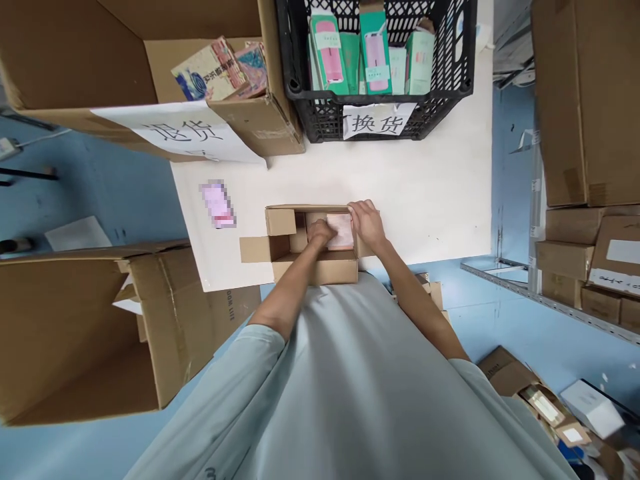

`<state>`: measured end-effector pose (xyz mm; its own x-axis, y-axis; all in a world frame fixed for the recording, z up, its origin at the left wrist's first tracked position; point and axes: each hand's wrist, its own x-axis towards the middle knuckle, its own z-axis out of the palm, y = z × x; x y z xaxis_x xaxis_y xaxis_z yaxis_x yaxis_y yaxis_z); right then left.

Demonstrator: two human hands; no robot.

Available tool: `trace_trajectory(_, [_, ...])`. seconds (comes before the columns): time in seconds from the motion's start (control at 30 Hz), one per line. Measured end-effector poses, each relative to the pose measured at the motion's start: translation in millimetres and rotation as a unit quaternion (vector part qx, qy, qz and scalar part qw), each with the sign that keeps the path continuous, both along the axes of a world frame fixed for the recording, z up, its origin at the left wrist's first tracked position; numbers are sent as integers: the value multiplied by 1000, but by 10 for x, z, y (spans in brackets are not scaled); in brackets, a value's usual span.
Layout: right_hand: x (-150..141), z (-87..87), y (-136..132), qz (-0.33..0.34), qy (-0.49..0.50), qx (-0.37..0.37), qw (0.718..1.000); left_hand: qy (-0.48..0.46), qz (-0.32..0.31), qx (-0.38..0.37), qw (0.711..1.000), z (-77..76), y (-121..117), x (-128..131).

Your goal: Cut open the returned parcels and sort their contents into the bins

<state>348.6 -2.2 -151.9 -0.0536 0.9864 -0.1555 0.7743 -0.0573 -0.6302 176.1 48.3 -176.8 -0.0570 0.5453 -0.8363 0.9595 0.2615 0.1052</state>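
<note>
A small cardboard box (320, 272) with its flaps folded out lies on the white table (425, 200), close to my body. Inside it, on the right side, is a pale pink packet (341, 233). My left hand (321, 232) reaches into the box, its curled fingers at the packet's left edge; whether they grip it is hidden. At the box's right end is my right hand (367, 221), fingers bent over the top right corner and holding the cardboard.
A large carton (280, 127) with colourful packs and a black crate (375, 100) of green boxes stand along the far side, each with a handwritten paper sign. A blurred pink item (218, 204) lies left. Open cartons (170, 333) stand lower left; shelved boxes (567, 260) are right.
</note>
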Motion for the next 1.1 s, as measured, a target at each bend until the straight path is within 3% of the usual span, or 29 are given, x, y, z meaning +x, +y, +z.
trace_trajectory(0.13, [3,10,4,-7,11,-4,1000,-22,1,-4,1000,101,49,-26])
trace_trajectory(0.23, [11,7,-24,-9,7,10,1000,-44,-4,14,999,270,56,-88])
trace_trajectory(0.33, [19,14,-50,-13,7,19,1000,-85,1,55,995,552,12,-275])
trace_trajectory(0.43, [21,70,-47,-21,18,18,999,-184,72,103,975,925,-85,-602])
trace_trajectory(0.57, [2,342,-70,-76,71,65,992,-342,178,99,917,1416,-246,-1049])
trace_trajectory(0.63, [-28,586,-147,-125,125,84,981,-388,207,95,893,1604,-312,-1195])
trace_trajectory(0.7, [-86,864,-276,-163,205,59,963,-416,223,89,877,1744,-360,-1279])
trace_trajectory(0.87, [-355,1396,-621,-161,365,-37,916,-452,219,67,862,1921,-434,-1309])
trace_trajectory(1.1, [-553,1674,-747,-218,332,25,917,-487,211,91,842,1893,-496,-1279])
